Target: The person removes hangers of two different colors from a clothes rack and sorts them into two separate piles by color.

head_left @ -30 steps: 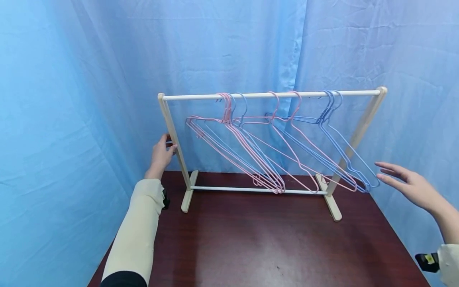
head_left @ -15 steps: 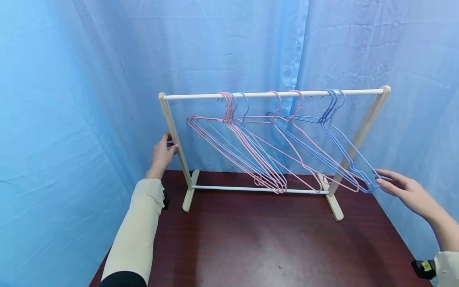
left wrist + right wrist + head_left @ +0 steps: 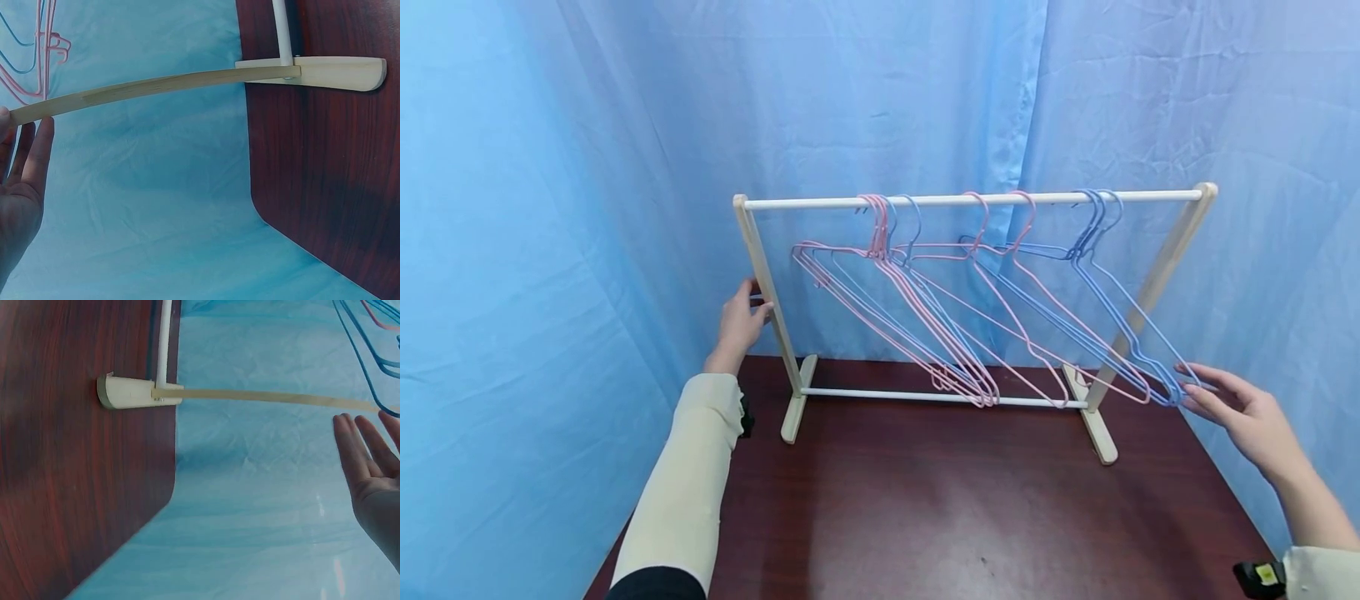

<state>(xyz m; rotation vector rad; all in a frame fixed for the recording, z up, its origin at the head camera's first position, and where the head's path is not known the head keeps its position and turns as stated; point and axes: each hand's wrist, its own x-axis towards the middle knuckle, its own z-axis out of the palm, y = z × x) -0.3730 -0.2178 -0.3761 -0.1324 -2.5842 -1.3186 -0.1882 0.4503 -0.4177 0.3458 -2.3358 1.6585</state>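
Curtain [image 3: 850, 100] behind pink hangers [image 3: 877, 243], left hand [image 3: 739, 325] round post [image 3: 756, 250], right hand [image 3: 1255, 417] at blue hanger [image 3: 1122, 210], grip unclear

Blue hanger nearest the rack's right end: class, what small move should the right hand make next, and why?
Probably the right hand should pinch the blue hanger at its lower corner: in the head view that corner lies close to thumb and fingertips, and the right wrist view shows straight fingers. The left hand holds the left upright.
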